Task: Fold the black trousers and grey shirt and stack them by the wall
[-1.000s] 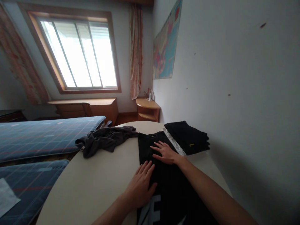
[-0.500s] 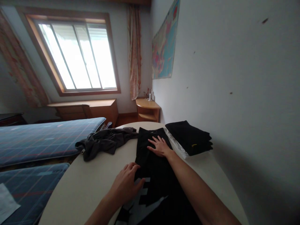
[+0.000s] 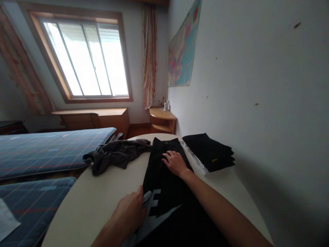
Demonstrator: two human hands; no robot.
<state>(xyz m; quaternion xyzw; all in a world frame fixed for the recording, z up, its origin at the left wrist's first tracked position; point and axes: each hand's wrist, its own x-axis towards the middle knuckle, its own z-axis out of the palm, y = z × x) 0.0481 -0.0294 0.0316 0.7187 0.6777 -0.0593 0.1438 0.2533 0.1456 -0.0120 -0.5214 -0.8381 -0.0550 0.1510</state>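
A black shirt (image 3: 171, 192) with a large grey print lies lengthwise on the round white table (image 3: 108, 195), a small label showing at its far edge. My left hand (image 3: 131, 209) is closed at the shirt's left edge beside the print; its fingertips are partly hidden. On the upper part of the shirt my right hand (image 3: 176, 163) rests palm down, fingers stretched forward and slightly bent. To the left is a crumpled dark grey garment (image 3: 113, 156). A stack of folded black clothes (image 3: 208, 151) lies on clear plastic at the right.
Two mattresses with blue plaid covers (image 3: 51, 151) lie left of the table. The wall (image 3: 269, 137) runs close along its right side. Beyond the table stand a wooden corner shelf (image 3: 161, 115) and a desk (image 3: 110, 116) below the window.
My left hand has moved down and left along the shirt's edge and closed there. My right hand has stayed on the upper shirt, its fingers now closer together and more bent.
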